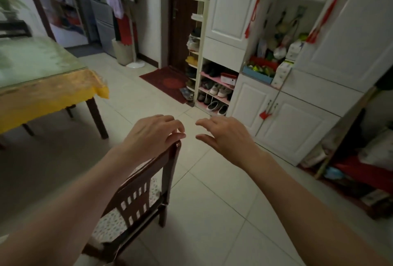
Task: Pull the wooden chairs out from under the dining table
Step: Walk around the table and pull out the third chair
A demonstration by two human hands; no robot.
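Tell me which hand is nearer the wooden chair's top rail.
Left. The left hand rests on the wooden chair at its top rail; the right hand hovers off to the chair's right, touching nothing.

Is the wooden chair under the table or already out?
Out. The chair stands on open floor, apart from the table; the left hand rests on its back.
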